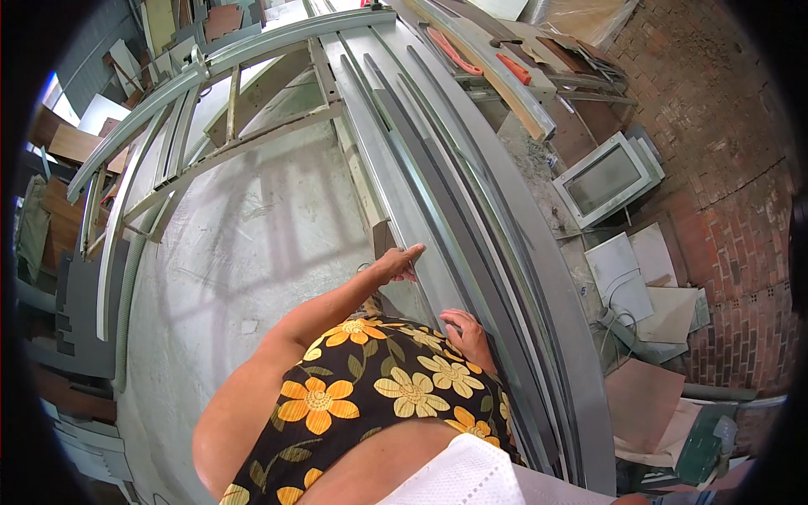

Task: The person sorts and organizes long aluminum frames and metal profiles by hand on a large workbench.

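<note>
Left hand (pixel 400 263): at the near long edge of the tabletop (pixel 581 362), a finger laid out over the top face, the rest bent down by the rim. Can't tell whether they close on the edge; no loose piece shows in them. Probably there to steady you as you lean.

Right hand (pixel 470 337): closer to your body, over the same edge, fingers loosely bent and partly spread, no strip seen between them. Palm side hidden. Looks like a light rest, keeping you close to the work without shifting it.

Just beyond both sets of fingertips: the long strips (pixel 465 231), dark and pale, running lengthwise down the tabletop. The nearest lies beside the right fingers, a little further from the left. They sit close together, roughly parallel, ends staggered; likely laid that way so each lies supported along its length.

Further out, past the far long edge: orange-red tool (pixel 513 70) on a side bench, then a framed panel (pixel 602 181) leaning at a slant. Off your left side, a metal frame (pixel 252 139) joins the near edge, pale floor (pixel 252 219) below.
</note>
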Tool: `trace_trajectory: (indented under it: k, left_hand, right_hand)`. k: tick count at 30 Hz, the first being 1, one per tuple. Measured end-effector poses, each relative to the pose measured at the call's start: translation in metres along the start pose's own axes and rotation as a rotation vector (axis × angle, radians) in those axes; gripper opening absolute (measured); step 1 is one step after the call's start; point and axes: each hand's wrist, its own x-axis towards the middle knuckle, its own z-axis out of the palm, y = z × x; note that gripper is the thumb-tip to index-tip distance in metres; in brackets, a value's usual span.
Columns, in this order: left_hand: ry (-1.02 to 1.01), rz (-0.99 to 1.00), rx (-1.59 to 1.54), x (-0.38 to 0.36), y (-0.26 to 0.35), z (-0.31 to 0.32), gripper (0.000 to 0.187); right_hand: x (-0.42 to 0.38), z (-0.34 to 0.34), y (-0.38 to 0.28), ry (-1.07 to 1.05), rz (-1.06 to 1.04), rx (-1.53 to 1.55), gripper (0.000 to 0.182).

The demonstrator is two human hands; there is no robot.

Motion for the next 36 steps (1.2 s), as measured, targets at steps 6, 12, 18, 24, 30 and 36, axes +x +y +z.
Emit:
trace_trajectory:
  k: [6,12,18,24,30,36]
  left_hand:
    - [-0.006,0.022,0.007,-0.004,0.002,0.0,0.069]
    - [-0.032,-0.004,-0.004,-0.008,0.005,-0.002,0.067]
    - [-0.094,-0.041,-0.023,-0.008,0.005,-0.005,0.064]
    - [-0.19,-0.061,-0.002,-0.016,0.014,-0.012,0.062]
    - [-0.21,-0.109,0.037,-0.022,0.02,-0.013,0.065]
    - [-0.216,-0.092,0.072,-0.028,0.02,-0.013,0.085]
  right_hand:
    - [0.003,-0.009,-0.015,-0.027,0.057,0.014,0.026]
    - [0.011,-0.018,-0.035,-0.048,0.165,0.004,0.025]
    - [0.024,-0.025,-0.043,-0.097,0.231,0.008,0.026]
    - [0.04,-0.023,-0.038,-0.069,0.19,0.069,0.027]
    - [0.05,-0.017,-0.032,-0.075,0.159,0.088,0.027]
    - [0.057,-0.017,-0.045,-0.089,0.165,0.114,0.028]
